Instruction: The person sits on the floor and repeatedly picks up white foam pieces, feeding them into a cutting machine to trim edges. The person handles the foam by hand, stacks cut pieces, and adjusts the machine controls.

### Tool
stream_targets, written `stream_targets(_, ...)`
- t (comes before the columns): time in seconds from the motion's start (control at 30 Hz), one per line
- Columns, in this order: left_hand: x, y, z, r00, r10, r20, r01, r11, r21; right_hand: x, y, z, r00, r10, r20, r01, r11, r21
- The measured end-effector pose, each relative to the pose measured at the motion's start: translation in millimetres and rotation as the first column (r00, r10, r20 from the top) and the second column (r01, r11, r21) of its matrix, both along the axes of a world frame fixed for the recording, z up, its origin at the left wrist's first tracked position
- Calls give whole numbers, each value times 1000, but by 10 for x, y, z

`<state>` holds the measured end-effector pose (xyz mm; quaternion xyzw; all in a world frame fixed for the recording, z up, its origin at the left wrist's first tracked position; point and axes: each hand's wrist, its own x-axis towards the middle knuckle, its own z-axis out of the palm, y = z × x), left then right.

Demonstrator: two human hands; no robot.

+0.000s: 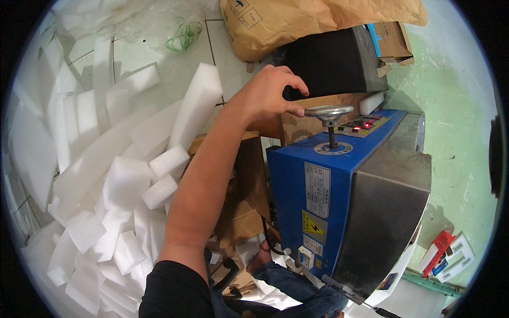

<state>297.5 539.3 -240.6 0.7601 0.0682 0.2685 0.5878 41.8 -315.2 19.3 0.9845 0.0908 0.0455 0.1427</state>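
Note:
My left hand reaches in from the lower left, bare-armed below a black sleeve. Its thumb tip meets the near rim of a shiny metal handwheel, while the curled fingers stay raised apart from it. The wheel sits on a dark threaded shaft above a round printed dial plate. These belong to a blue metal machine with a grey metal cover. Beside the wheel, its control panel shows lit red indicators. My right hand is out of view.
White foam blocks lie heaped on the left over a tiled floor. A brown paper sack rests against a black box behind the machine. Opened cardboard lies beside it. A thin tool with a black handle lies low right.

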Motion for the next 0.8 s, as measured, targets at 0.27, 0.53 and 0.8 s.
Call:
stream_targets(0.27, 33, -8, 41, 1000, -21, 21, 21, 1000, -9, 58, 137, 12, 1000, 2, -21, -3, 1000, -26)
stream_targets(0.53, 98, -142, 499, 1000, -15, 21, 20, 970, -241, 9, -84, 25, 993, -98, -61, 95, 994, -50)
stream_targets(0.8, 66, -65, 407, 955, -230, -187, 95, 835, -542, -25, 155, 41, 996, -69, -53, 66, 996, -62)
